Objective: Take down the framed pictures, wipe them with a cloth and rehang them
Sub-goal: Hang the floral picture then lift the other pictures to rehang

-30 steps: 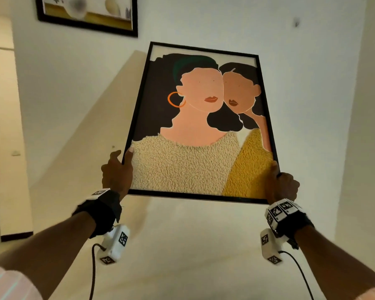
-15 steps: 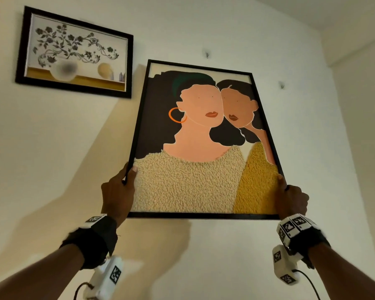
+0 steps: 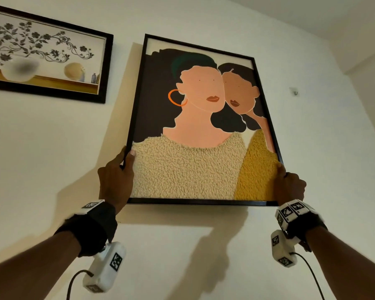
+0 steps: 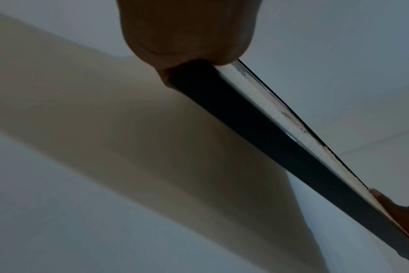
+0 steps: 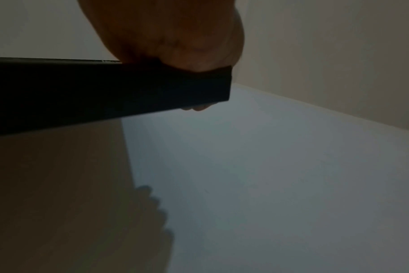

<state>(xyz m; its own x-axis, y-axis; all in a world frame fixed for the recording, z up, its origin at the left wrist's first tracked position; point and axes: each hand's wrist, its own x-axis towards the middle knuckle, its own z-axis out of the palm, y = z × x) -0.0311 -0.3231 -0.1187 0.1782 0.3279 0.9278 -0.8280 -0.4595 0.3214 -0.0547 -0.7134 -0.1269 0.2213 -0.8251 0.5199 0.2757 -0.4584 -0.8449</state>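
Note:
I hold a black-framed portrait of two women [image 3: 204,126] up against the white wall. My left hand [image 3: 119,169] grips its lower left edge, thumb on the front glass. My right hand [image 3: 287,182] grips the lower right corner. The left wrist view shows the frame's underside [image 4: 268,144] running from my left hand [image 4: 187,37] to the other hand's fingers [image 4: 395,206]. In the right wrist view my right hand [image 5: 171,37] clasps the frame's black corner [image 5: 152,88]. A second framed picture of flowers and a vase [image 3: 46,55] hangs at the upper left. No cloth is in view.
A bare wall hook [image 3: 294,91] sticks out to the right of the portrait. The wall meets a side wall and the ceiling at the upper right [image 3: 351,68]. The frame throws a shadow on the wall below and to the left.
Both hands have lifted the portrait higher and closer to the wall. It now covers the middle hook seen above it half a second ago. My view has tilted upward.

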